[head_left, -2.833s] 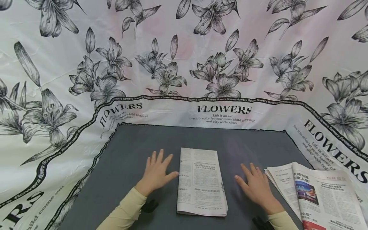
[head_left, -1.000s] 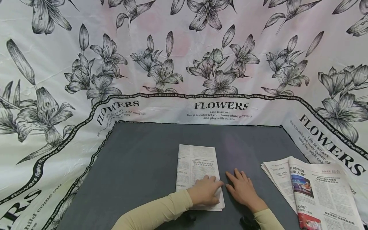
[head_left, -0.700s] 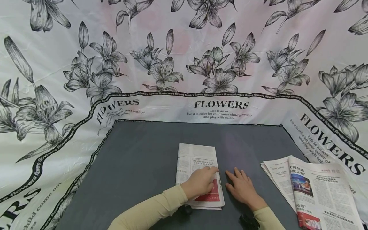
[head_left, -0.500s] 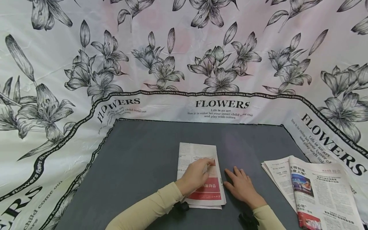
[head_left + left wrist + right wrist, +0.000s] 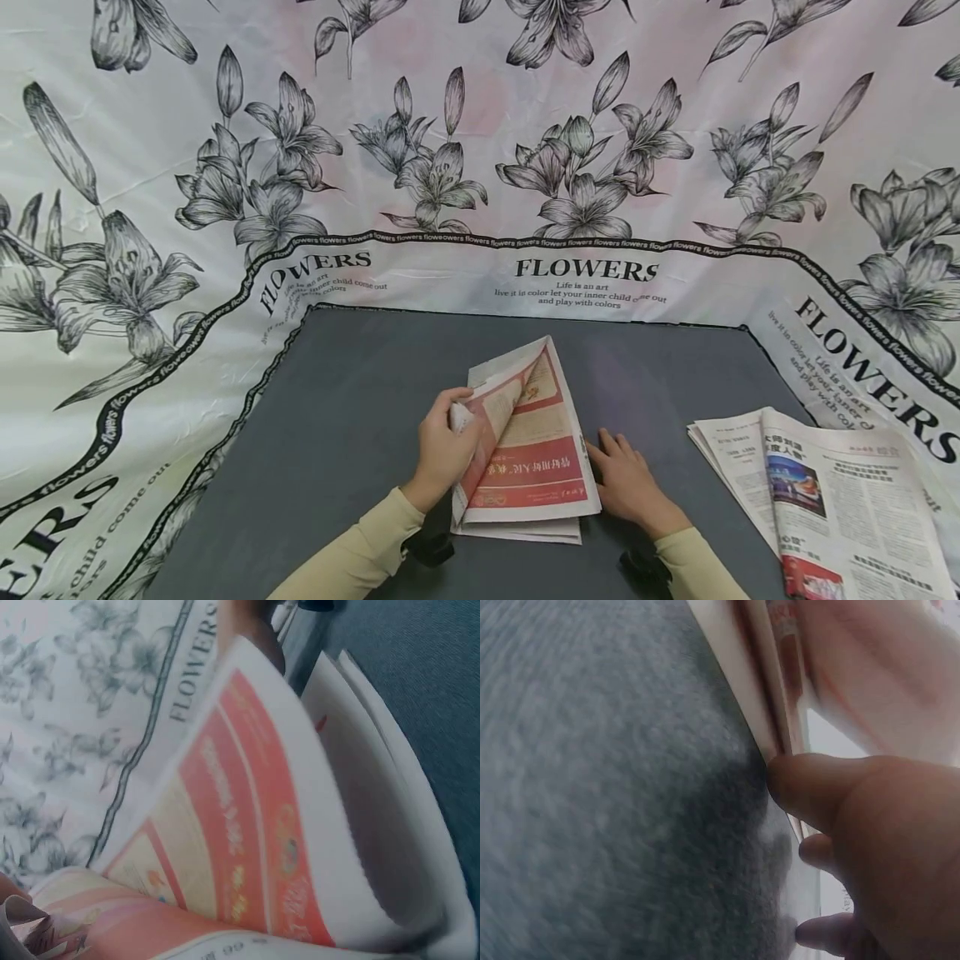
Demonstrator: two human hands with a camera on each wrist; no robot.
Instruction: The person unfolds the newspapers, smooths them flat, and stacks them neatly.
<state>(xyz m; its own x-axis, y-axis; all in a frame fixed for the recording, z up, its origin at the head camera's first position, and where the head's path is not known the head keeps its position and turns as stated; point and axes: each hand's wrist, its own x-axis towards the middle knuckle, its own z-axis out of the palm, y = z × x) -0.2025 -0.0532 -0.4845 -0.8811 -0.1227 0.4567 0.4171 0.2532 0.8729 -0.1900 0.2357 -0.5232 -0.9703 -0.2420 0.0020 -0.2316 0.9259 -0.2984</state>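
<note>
The newspaper (image 5: 532, 467) lies on the tabletop (image 5: 367, 375) right in front of you, its upper layer raised and curling over along the left side. Red bands cross the exposed page; their characters stand upside down and are too small to read in full. Lower layers show only as strips past the near edge and at the far left corner, so you cannot count them.

The grip of your left hand (image 5: 442, 450) is clamped on the curled edge. Some of its fingertips are hidden by the paper, and the left wrist view catches just a sliver of it, cut off at the lower left corner. The fingers of your right hand (image 5: 633, 483) are apart and extended, holding nothing, with the thumb touching the newspaper's right edge; the right wrist view is blurred and cuts off much of that hand.

A dark object (image 5: 429, 547) sits beneath your left wrist, too shadowed to make out. Farther right, the other papers (image 5: 855, 500) run out at the bottom of the head view. Behind everything, the flowered cloth (image 5: 450, 275) is cut off at the top and sides.
</note>
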